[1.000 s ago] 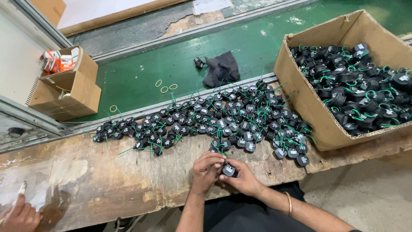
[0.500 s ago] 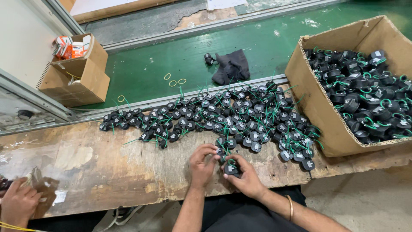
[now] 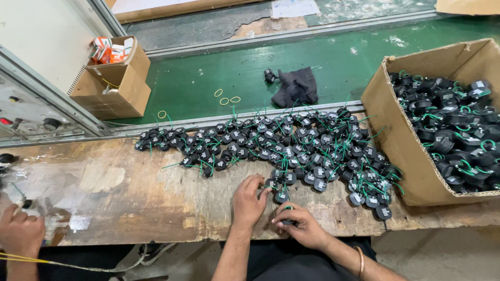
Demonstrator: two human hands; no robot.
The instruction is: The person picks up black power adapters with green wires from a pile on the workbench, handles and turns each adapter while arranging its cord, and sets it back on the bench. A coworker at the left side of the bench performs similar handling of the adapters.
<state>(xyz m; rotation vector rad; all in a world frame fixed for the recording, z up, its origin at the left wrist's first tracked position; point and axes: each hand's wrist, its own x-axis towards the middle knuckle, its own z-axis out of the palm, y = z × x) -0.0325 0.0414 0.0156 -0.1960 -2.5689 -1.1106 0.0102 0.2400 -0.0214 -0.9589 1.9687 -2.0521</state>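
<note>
A: What are the two hands doing at the near edge of the workbench [image 3: 130,208]?

B: The left hand [image 3: 249,202] lies palm down on the worn wood, fingers half spread, its fingertips touching a small black round part [image 3: 271,183] at the near fringe of the pile of black parts [image 3: 291,148]. It grips nothing that I can see.

A: And the other?

B: The right hand [image 3: 299,226] sits just beside it, closer to the person, fingers curled around another black part with a green wire [image 3: 287,215]. Most of that piece is hidden by the fingers, so I cannot tell how firmly it is pinched.

A: Where does the pile lie?

B: Along the far edge of the bench, a long band running from left of the middle to the right, thickest near the cardboard box [image 3: 388,122] at the right end. That box is full of the same parts with green wires.

A: Anything beyond the bench?

B: A green belt [image 3: 208,78] with a dark cloth [image 3: 298,87] and a few loose yellow rings [image 3: 226,97], plus a small carton [image 3: 112,83] at its left. At the near left corner another person's hand [image 3: 20,234] rests on the wood
</note>
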